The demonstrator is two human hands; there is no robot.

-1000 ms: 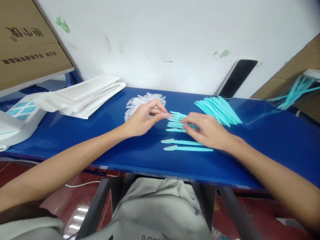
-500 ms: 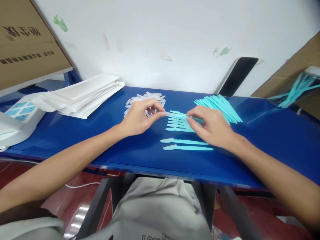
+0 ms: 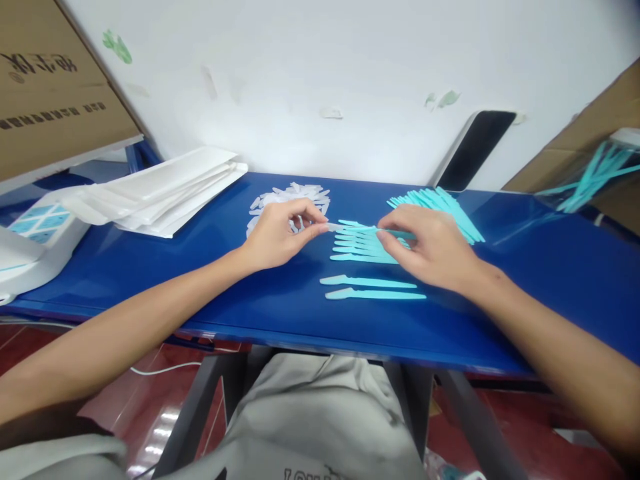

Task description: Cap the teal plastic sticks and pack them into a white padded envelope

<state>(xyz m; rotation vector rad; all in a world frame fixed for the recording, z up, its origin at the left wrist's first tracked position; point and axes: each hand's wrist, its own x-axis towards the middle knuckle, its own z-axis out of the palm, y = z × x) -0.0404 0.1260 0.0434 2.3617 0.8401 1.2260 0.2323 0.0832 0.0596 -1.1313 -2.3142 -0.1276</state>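
My left hand (image 3: pixel 286 232) pinches a small translucent cap (image 3: pixel 335 228) between thumb and fingertips. Between finger and thumb, my right hand (image 3: pixel 425 243) grips a turquoise eyebrow razor (image 3: pixel 369 229) by its handle, blade end toward the cap. Cap and razor are in line; whether the blade sits inside the cap I cannot tell. Below them lies a row of several turquoise razors (image 3: pixel 357 257), partly covered by my right hand. Two more razors (image 3: pixel 375 295) lie apart, nearer the table edge. Behind my left hand is a pile of translucent caps (image 3: pixel 295 193).
A heap of turquoise razors (image 3: pixel 450 207) lies behind my right hand on the blue table (image 3: pixel 280 307). White paper sleeves (image 3: pixel 165 190) and a white device (image 3: pixel 55 227) are at left. A phone (image 3: pixel 477 150) leans on the wall; a clear bag of razors (image 3: pixel 595 177) hangs at right.
My right hand has shifted slightly to the right along the razor. My left hand keeps its pinch on the cap almost in place.
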